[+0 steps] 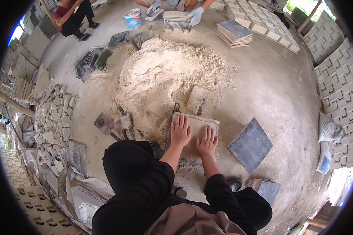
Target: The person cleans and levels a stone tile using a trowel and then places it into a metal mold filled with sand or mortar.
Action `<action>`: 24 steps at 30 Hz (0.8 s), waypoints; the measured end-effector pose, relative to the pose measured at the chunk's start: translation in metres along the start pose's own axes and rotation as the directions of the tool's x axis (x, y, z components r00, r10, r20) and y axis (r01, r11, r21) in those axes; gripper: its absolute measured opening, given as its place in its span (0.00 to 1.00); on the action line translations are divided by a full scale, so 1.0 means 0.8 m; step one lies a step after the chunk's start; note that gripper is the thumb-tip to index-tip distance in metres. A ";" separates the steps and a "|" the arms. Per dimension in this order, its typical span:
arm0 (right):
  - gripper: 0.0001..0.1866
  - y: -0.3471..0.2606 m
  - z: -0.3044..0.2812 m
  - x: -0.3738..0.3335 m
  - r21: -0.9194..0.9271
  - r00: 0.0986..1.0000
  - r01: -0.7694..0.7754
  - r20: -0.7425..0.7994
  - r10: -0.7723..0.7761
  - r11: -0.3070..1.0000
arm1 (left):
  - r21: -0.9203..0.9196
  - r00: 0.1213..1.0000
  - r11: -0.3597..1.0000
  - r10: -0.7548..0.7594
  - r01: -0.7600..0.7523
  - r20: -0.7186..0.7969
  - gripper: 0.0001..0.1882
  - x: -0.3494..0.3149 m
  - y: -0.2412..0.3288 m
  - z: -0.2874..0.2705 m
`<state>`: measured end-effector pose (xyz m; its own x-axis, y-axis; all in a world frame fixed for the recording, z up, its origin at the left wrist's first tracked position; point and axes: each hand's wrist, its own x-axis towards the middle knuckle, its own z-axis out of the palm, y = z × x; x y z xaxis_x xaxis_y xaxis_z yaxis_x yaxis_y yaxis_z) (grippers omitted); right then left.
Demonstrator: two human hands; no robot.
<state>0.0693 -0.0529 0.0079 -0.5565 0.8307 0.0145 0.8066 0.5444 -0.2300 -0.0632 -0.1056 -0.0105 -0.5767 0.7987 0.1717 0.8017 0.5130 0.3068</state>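
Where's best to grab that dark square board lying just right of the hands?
Take the dark square board by the thin rim at its left corner, probably coming in low from the left, where the right hand is. It seems to lie flat, its broad face offering nothing to pinch.

We are reading part of a word in large dark capitals, running slantwise across a pale, crumpled sack (89,192) at the lower left. We are seeing blue and red print around a white bucket (133,19) at the top, its lettering too small to read. On a whitish bag (330,128) at the right, we are making out only blurred grey marks.
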 end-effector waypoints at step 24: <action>0.31 0.001 -0.017 0.015 0.043 0.997 0.046 0.054 -0.048 0.998 | -0.062 0.995 0.998 0.010 -0.004 0.098 0.30 -0.007 0.024 0.007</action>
<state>0.0663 -0.0409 0.0211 -0.6045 0.7961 -0.0275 0.7712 0.5763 -0.2704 -0.0439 -0.0985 -0.0111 -0.5507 0.8306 0.0824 0.7927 0.4896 0.3632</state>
